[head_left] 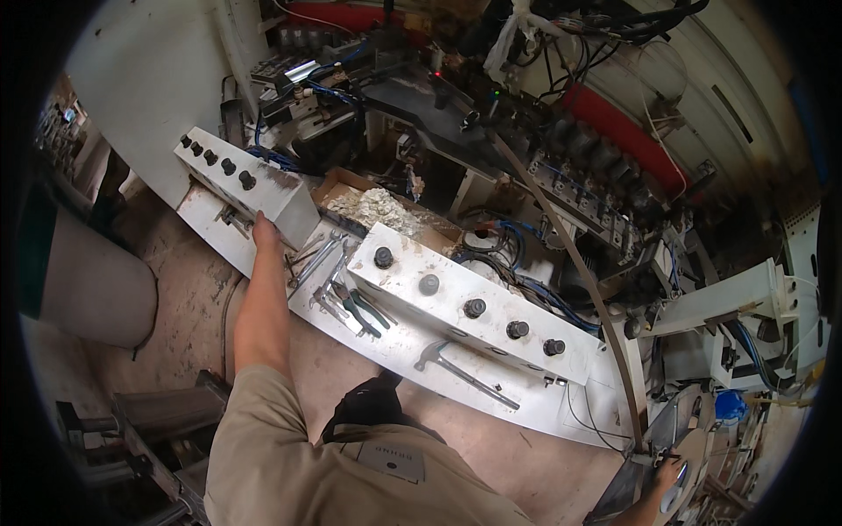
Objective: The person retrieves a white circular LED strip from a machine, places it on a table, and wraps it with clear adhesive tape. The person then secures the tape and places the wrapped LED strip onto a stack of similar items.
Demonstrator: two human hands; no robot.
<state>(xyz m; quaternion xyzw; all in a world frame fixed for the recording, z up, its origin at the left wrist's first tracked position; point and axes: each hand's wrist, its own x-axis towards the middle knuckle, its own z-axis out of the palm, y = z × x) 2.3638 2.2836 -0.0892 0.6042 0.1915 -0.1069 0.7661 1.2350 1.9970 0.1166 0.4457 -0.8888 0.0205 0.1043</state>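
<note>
My left hand [265,230] reaches to the lower front corner of the left white control box [294,210], which has a row of black knobs; its fingers are mostly hidden. Beside it on the white ledge [395,351] lie several wrenches [317,263] and a pair of pliers [361,314] with dark green handles. A claw hammer [469,377] rests farther right, below the longer control box [465,307]. At the lower right, my right hand [668,478] is closed on a small dark part, too small to name, beside a large round reel [697,456].
A long flat strip [570,237] arches from the machine down to the reel. Behind the ledge sit a cardboard box [338,184] of whitish scraps, cables and metal machine parts. A large grey bin [96,272] stands left; a dark metal frame [149,430] is at lower left.
</note>
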